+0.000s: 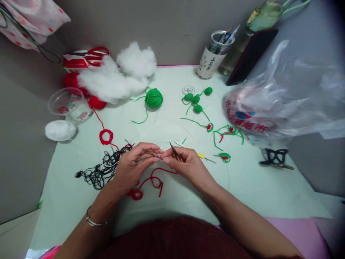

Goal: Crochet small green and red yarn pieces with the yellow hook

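My left hand [134, 158] is closed in a pinch, thumb against fingers, on a small silvery piece [159, 155], too small to make out fully. My right hand [185, 162] meets it there, its thumb and finger pinched at the same piece. Out of the right hand also sticks a slim dark pointed tool [175, 151], its tip up and its other end hidden in the fingers. Behind that hand lies a yellow-handled crochet hook [201, 155], partly covered. Red yarn [152, 178] loops on the table below the hands, and tangled black yarn [101, 171] lies beside my left hand.
A green yarn ball [154, 98] and white stuffing [115, 79] lie at the back. Green crocheted pieces [198, 108] and watermelon-like pieces [224, 157] are to the right. A pen cup [211, 57], a plastic bag [269, 104] and a black hair clip [276, 158] stand farther right.
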Demonstrator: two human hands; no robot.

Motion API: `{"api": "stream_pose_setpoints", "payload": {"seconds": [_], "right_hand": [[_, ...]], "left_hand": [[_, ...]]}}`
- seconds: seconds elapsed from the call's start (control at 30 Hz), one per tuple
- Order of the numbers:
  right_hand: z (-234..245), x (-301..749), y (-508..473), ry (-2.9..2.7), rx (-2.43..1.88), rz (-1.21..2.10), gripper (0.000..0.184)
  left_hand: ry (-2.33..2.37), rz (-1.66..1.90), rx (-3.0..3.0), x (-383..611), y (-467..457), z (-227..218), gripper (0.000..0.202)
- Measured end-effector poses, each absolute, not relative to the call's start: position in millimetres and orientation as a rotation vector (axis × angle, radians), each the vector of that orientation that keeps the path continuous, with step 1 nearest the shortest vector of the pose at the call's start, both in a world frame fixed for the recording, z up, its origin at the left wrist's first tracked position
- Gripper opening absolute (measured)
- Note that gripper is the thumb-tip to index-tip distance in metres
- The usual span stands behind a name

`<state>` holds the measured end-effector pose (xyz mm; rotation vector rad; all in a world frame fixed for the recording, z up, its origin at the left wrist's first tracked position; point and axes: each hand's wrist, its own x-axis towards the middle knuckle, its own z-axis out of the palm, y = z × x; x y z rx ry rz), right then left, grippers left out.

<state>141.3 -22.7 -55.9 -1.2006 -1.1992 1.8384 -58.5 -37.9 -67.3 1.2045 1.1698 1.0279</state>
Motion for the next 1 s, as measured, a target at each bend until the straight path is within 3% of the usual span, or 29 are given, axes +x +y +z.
{"api": "stream_pose_setpoints", "payload": {"seconds": [0.33, 0.6, 1.0], "right_hand": [[-57.0, 139.0, -26.1, -1.193, -1.240, 1.746, 0.028], [-62.1, 138.1, -22.9, -0.783, -1.188, 2.048, 0.034], [-52.7, 142.1, -25.2, -0.737, -0.910, 2.317, 0.042]], "left_hand": [[1.114, 1.104, 1.669, -59.0, -34.5, -73.0, 0.016], [1.036, 1.248, 1.815, -55.9, -32.8, -80.5, 0.016], [1.375, 1.132, 1.162, -49.2, -37.6, -66.3, 0.007]]}}
